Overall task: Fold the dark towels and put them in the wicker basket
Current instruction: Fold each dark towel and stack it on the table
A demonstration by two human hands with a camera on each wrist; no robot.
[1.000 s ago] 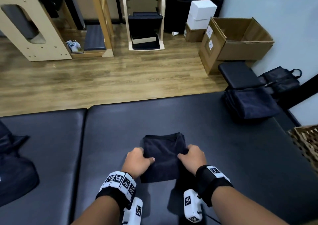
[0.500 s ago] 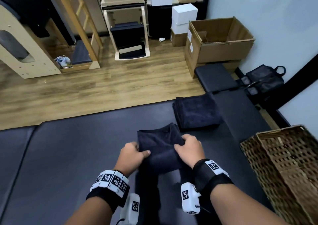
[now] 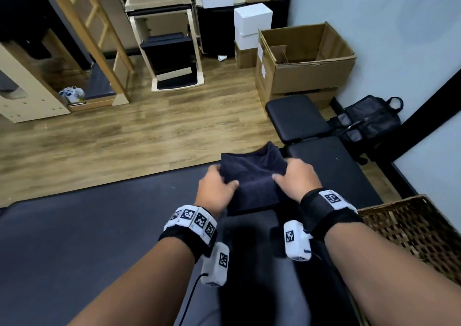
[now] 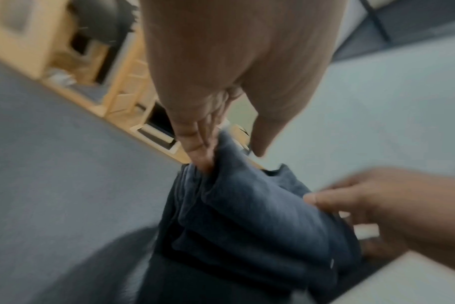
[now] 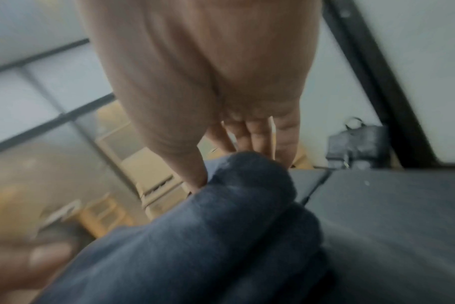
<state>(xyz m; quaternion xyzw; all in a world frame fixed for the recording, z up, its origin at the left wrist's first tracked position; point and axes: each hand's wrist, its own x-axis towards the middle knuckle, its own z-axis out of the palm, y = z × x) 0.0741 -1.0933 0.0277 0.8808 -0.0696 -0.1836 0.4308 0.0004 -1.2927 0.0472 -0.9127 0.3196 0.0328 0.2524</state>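
Both hands grasp the folded dark towel [image 3: 252, 176] — left hand [image 3: 215, 188] and right hand [image 3: 295, 179] on opposite edges (thumbs on top), lifted above the table [image 3: 99, 226]; wicker basket [image 3: 411, 231] sits right.

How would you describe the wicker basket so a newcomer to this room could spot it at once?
Start at the black padded table that fills the lower part of the head view and follow it to its right edge. The wicker basket stands there, below the pale wall. It is the only brown woven thing, unlike the smooth cardboard box farther back.
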